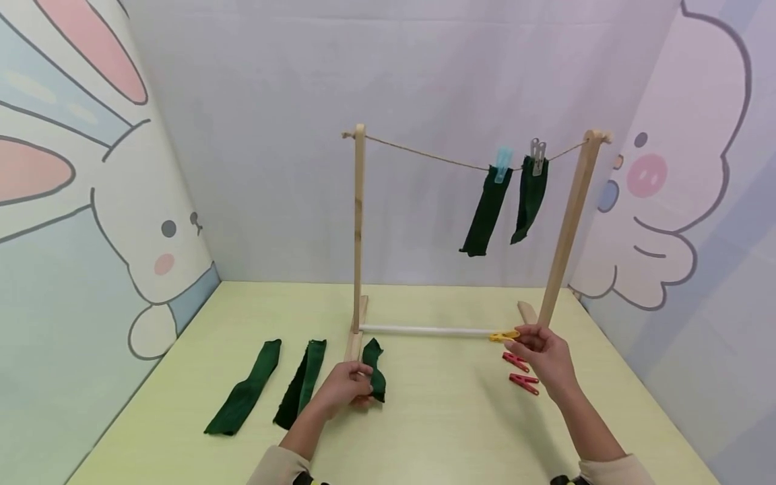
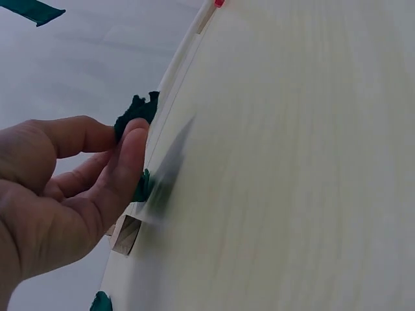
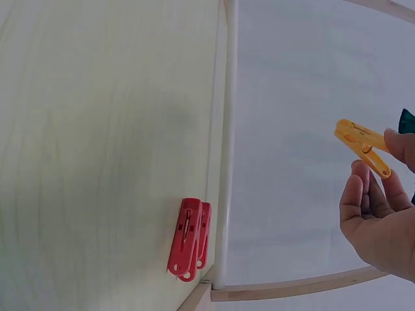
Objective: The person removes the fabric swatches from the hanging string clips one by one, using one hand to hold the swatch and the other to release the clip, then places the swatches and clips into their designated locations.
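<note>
My left hand [image 1: 343, 389] pinches a small dark green cloth strip [image 1: 375, 376] just above the table, by the foot of the left post. In the left wrist view the cloth [image 2: 137, 111] sits between thumb and fingers. My right hand [image 1: 547, 358] holds a yellow clothespin [image 3: 363, 146] by its handle ends, near the right post's base. Two red clothespins [image 1: 523, 383] lie on the table beside that hand. Two green strips hang from the cord [image 1: 424, 154]: one strip [image 1: 487, 212] under a light blue clothespin [image 1: 502, 165], another [image 1: 531, 202] under a grey clothespin [image 1: 537, 157].
A wooden frame with a left post [image 1: 359, 229], a right post [image 1: 570, 229] and a white bottom rod [image 1: 430, 330] stands on the pale yellow table [image 1: 436, 417]. Two more green strips, one further left [image 1: 245, 391] and one nearer [image 1: 302, 384], lie left of the frame.
</note>
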The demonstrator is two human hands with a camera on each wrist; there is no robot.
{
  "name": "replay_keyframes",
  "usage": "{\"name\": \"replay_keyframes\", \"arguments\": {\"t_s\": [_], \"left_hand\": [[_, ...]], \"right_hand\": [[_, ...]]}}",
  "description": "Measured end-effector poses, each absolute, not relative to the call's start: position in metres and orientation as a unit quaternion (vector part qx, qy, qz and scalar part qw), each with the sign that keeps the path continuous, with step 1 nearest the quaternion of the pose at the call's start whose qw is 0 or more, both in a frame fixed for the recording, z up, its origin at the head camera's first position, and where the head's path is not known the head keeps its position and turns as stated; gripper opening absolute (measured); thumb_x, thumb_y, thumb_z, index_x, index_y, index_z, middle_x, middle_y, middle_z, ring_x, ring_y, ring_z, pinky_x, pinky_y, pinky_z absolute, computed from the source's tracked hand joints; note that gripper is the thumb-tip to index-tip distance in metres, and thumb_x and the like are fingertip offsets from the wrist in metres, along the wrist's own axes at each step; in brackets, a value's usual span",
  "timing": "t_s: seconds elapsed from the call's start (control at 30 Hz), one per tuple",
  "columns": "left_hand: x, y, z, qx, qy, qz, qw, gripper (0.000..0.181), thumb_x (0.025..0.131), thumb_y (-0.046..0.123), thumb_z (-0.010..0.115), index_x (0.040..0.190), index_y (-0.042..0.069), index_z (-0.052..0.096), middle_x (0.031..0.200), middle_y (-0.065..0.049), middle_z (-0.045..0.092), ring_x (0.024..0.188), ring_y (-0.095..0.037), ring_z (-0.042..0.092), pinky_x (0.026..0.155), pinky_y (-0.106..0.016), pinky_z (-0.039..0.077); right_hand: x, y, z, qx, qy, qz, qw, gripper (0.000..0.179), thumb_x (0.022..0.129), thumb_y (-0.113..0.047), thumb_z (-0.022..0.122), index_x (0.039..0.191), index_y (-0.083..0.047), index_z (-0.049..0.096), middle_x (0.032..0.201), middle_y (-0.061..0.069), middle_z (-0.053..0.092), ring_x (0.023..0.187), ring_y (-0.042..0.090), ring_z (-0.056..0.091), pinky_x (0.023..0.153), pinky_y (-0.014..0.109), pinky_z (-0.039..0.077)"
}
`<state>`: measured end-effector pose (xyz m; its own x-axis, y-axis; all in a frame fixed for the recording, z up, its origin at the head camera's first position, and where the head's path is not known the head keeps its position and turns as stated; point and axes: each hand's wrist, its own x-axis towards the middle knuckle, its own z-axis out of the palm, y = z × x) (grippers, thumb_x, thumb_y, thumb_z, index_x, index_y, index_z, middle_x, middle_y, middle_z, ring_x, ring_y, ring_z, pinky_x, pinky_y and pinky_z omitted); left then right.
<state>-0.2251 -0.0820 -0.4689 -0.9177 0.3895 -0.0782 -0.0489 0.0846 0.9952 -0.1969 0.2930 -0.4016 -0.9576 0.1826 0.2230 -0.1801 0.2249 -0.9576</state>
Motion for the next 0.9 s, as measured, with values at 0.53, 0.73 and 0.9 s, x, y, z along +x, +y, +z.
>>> {"name": "replay_keyframes", "arguments": {"t_s": [0.53,0.73,0.9], "left_hand": [[-0.213,-0.099,-0.466,0.076,0.77,0.614,0.154,0.028,0.083,-0.007,0.054,0.11,-0.013,0.053,0.07,-0.014,0.06,0.052,-0.016,0.059,0.05,-0.03,0.051],[-0.214,-0.103,-0.467,0.067,0.767,0.605,0.205,0.032,0.082,-0.006,0.056,0.113,-0.014,0.051,0.071,-0.015,0.062,0.051,-0.012,0.059,0.048,-0.026,0.05],[-0.215,-0.09,-0.465,0.084,0.747,0.62,0.224,0.039,0.084,-0.005,0.056,0.12,-0.015,0.047,0.07,-0.015,0.064,0.055,-0.015,0.062,0.05,-0.026,0.051]], "right_hand": [[-0.188,0.314,-0.418,-0.014,-0.811,0.578,0.087,0.038,0.081,0.0,0.07,0.112,0.014,0.052,0.093,0.017,0.061,0.077,0.01,0.06,0.069,0.028,0.053],[-0.185,0.325,-0.424,-0.006,-0.829,0.558,0.043,0.036,0.08,0.004,0.068,0.11,0.016,0.053,0.092,0.017,0.063,0.076,0.012,0.062,0.068,0.029,0.052],[-0.182,0.337,-0.429,-0.015,-0.853,0.521,0.015,0.039,0.078,-0.001,0.071,0.109,0.016,0.054,0.088,0.012,0.063,0.076,0.013,0.059,0.065,0.027,0.05]]}}
